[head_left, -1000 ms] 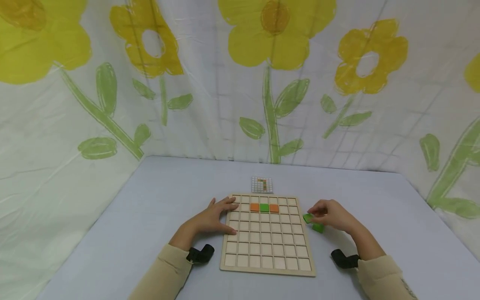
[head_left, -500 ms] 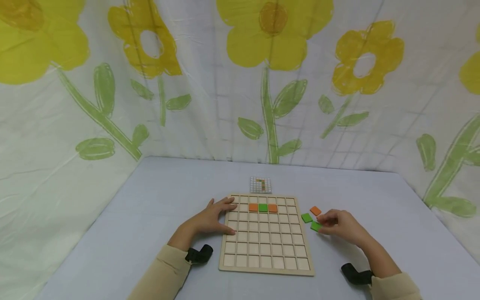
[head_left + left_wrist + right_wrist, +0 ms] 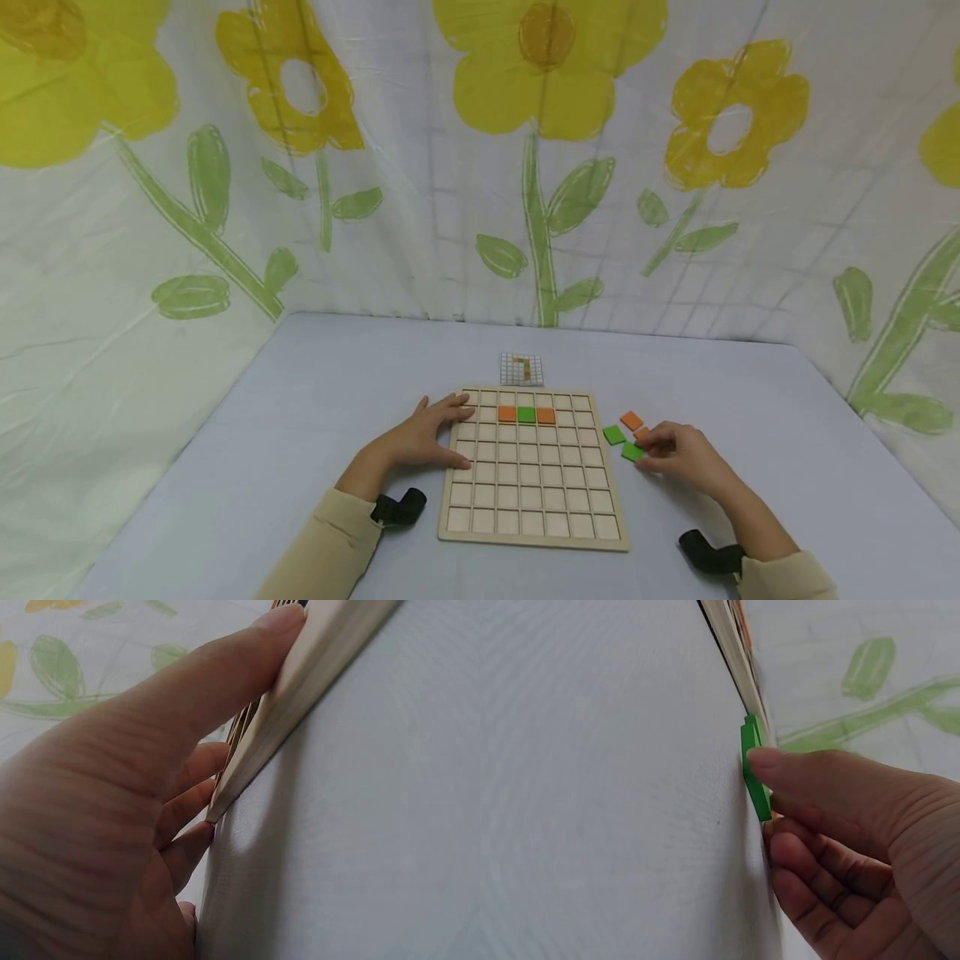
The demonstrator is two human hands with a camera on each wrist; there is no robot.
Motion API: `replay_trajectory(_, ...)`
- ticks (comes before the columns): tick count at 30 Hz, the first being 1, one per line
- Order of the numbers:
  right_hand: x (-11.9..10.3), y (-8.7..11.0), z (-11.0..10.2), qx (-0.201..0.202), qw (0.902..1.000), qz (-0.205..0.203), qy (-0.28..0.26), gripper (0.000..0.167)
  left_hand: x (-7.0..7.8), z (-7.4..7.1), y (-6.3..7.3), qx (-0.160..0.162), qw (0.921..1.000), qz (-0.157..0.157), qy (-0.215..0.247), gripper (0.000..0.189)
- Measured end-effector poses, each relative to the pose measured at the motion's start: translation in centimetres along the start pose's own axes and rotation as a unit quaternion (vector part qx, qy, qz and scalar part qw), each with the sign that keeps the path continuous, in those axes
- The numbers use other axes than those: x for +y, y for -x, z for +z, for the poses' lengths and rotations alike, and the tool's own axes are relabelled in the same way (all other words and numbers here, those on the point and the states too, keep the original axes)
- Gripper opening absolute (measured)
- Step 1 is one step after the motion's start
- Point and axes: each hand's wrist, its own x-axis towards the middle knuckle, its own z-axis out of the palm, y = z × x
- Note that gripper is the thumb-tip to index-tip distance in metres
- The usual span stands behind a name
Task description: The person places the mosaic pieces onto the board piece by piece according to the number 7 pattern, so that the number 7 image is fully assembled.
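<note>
My left hand [image 3: 427,433] lies on the left edge of a wooden grid board [image 3: 517,522], thumb and fingers spread over its rim. In the left wrist view, the thumb [image 3: 225,675] lies along the board's side [image 3: 277,720]. Two orange tiles [image 3: 507,414] with a green tile [image 3: 527,414] between them sit in one upper row. Right of the board, my right hand [image 3: 686,454] has its thumb on a green square tile [image 3: 632,452], fingers curled by an orange tile [image 3: 641,434]. In the right wrist view, the thumb touches that green tile's edge [image 3: 756,787].
Another green tile [image 3: 614,435] and an orange tile [image 3: 632,420] lie beside the board's right edge. Behind the board is a small card [image 3: 521,369] printed with a coloured grid pattern. A flower-printed curtain [image 3: 420,250] hangs behind the white table [image 3: 360,358].
My right hand has moved right and nearer from the upper green tile to the lower one. Two orange tiles by the board have come into view. The left hand stays on the board.
</note>
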Motion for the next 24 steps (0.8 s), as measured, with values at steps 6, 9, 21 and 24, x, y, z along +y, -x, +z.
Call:
replay_trajectory(6, 0.45, -0.23, 0.16, 0.002, 0.9997, 0.0, 0.026, 0.029, 0.04, -0.07, 0.08, 0.0, 1.0, 0.001, 0.002, 0.082)
replay_trajectory(9, 0.44, -0.24, 0.14, 0.003, 0.9997, -0.002, 0.025, 0.028, 0.08, -0.1, 0.1, -0.001, 1.0, 0.001, 0.001, 0.082)
replay_trajectory(21, 0.87, -0.38, -0.22, -0.008, 0.9991, -0.041, 0.008, 0.026, -0.2, 0.01, -0.01, -0.001, 1.0, 0.002, -0.001, 0.082)
replay_trajectory(24, 0.58, -0.54, -0.6, -0.017, 0.9991, -0.039, 0.001, 0.025, -0.26, 0.06, -0.03, -0.002, 1.0, 0.004, -0.003, 0.082)
